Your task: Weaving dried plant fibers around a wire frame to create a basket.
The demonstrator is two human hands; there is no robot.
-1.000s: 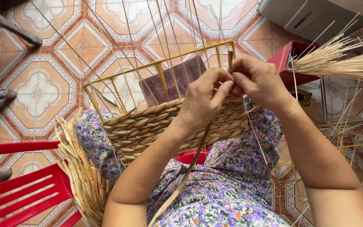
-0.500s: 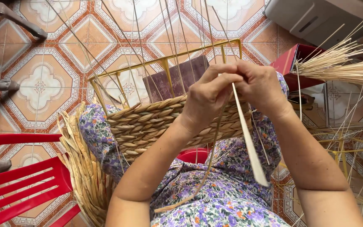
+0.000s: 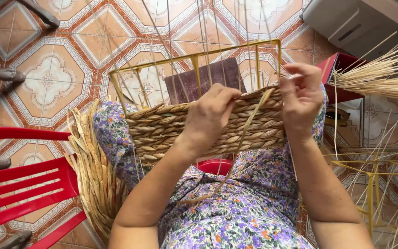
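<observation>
A half-woven basket (image 3: 171, 129) rests on my lap, with braided straw rows around a yellow wire frame (image 3: 194, 53). My left hand (image 3: 210, 115) presses on the top edge of the weave near the middle, fingers curled over it. At the right corner of the frame, my right hand (image 3: 300, 99) pinches the weave. A loose straw strand (image 3: 240, 143) hangs from the top edge down across the woven wall to my lap. Thin upright stakes rise from the basket.
A bundle of dried straw (image 3: 93, 170) lies by my left thigh beside a red plastic chair (image 3: 19, 184). A sheaf of thin reeds (image 3: 383, 78) juts in at the right above a red stool (image 3: 342, 69). A bare wire frame (image 3: 369, 184) stands lower right. Tiled floor below.
My hands have moved apart: the right went to the right corner, the left stayed near the middle. The loose strand now hangs slack across the weave.
</observation>
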